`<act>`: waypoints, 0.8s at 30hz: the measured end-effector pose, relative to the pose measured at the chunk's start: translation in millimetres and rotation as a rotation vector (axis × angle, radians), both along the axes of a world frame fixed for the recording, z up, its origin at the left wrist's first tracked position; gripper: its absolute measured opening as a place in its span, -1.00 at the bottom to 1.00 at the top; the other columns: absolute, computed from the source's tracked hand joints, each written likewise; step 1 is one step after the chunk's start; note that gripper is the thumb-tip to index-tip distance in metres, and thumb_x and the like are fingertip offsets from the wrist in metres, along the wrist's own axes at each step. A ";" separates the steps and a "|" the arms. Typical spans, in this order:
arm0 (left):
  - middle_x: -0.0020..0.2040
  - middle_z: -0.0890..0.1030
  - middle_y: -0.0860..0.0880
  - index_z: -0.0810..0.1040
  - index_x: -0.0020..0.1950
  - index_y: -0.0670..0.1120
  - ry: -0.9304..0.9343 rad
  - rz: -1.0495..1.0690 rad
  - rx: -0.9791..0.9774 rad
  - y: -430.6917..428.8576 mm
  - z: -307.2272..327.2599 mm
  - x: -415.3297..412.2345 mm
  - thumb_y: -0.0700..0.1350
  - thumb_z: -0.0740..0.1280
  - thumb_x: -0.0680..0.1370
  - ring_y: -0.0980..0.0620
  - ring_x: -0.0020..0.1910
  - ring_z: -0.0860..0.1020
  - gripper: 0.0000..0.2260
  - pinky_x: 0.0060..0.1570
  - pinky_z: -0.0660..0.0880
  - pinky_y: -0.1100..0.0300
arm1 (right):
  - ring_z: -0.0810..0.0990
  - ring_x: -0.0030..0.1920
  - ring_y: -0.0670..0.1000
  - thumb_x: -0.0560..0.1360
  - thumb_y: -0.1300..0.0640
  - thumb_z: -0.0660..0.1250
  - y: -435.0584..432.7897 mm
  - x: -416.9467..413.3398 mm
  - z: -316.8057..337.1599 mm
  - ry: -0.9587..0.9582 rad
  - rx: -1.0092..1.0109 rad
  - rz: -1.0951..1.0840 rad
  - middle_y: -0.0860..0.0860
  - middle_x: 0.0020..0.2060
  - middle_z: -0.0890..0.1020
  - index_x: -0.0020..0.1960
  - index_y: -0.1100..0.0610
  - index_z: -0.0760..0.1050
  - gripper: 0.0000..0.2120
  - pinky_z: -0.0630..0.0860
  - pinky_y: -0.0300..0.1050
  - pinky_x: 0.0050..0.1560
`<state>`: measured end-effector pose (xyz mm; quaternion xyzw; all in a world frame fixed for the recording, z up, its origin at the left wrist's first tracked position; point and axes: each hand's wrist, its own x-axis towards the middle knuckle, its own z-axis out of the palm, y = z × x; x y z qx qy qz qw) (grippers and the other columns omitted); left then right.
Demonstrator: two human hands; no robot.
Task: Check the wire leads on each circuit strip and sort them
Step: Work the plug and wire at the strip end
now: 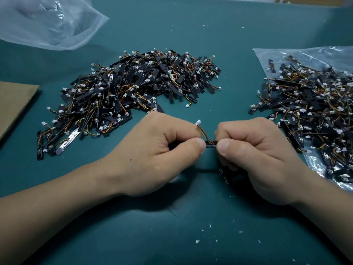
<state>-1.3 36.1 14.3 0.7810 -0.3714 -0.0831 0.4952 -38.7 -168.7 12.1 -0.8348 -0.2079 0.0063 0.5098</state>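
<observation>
A small black circuit strip (210, 144) is held level between both hands above the green mat. My left hand (162, 155) pinches its left end between thumb and curled fingers. My right hand (254, 155) pinches the right end the same way. Red, yellow and dark wire leads (204, 133) rise from the strip's middle to a white connector (198, 122). Most of the strip is hidden by my fingers. A large heap of black strips (129, 88) with wires lies behind my left hand. A second heap (309, 111) lies on a clear plastic bag at the right.
An empty clear plastic bag (47, 22) lies at the back left. A brown cardboard piece (13, 104) sits at the left edge. The clear bag (286, 54) under the right heap reaches the right edge. Small white scraps (210, 225) dot the green mat (172, 236).
</observation>
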 end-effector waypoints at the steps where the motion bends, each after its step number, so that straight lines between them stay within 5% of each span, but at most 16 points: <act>1: -0.46 0.30 0.02 0.29 -0.38 0.07 0.007 -0.003 -0.003 -0.1 -0.1 0.1 -0.11 0.25 0.59 0.14 -0.45 0.27 -0.66 -0.39 0.25 0.27 | 0.36 -0.44 -0.01 0.52 0.04 0.19 0.0 0.2 -0.2 0.007 0.006 0.006 0.08 -0.49 0.42 -0.35 0.12 0.40 -0.70 0.30 -0.16 -0.40; 11: -0.47 0.30 -0.02 0.28 -0.39 0.06 0.005 -0.004 0.003 -0.6 -0.4 -0.8 -0.08 0.21 0.55 0.07 -0.46 0.27 -0.69 -0.41 0.26 0.21 | 0.35 -0.45 -0.03 0.52 0.04 0.19 0.5 -0.3 0.1 0.003 -0.012 0.015 0.08 -0.50 0.42 -0.36 0.09 0.39 -0.71 0.30 -0.20 -0.40; 14: -0.47 0.32 -0.04 0.34 -0.41 -0.12 0.022 -0.006 -0.013 0.8 -0.7 -0.5 -0.08 0.20 0.55 0.07 -0.45 0.29 -0.67 -0.40 0.27 0.19 | 0.36 -0.45 -0.01 0.52 0.05 0.19 0.7 -0.5 0.0 -0.002 -0.009 0.013 0.09 -0.49 0.43 -0.35 0.11 0.41 -0.71 0.31 -0.20 -0.39; 19: -0.49 0.32 -0.05 0.32 -0.43 -0.10 -0.017 0.043 0.025 -0.9 -2.7 0.1 -0.23 0.25 0.55 0.04 -0.48 0.28 -0.66 -0.43 0.26 0.20 | 0.39 -0.45 0.00 0.51 0.04 0.19 0.9 0.0 0.1 0.014 -0.019 0.005 0.09 -0.49 0.45 -0.35 0.11 0.42 -0.71 0.33 -0.16 -0.39; 24: -0.48 0.32 -0.05 0.34 -0.42 -0.12 -0.010 0.034 -0.008 -0.1 -2.0 -0.9 -0.10 0.20 0.53 0.08 -0.46 0.28 -0.69 -0.42 0.26 0.22 | 0.38 -0.44 -0.04 0.52 0.03 0.19 1.6 -0.3 0.6 0.021 -0.011 0.009 0.08 -0.48 0.45 -0.34 0.10 0.43 -0.72 0.32 -0.21 -0.37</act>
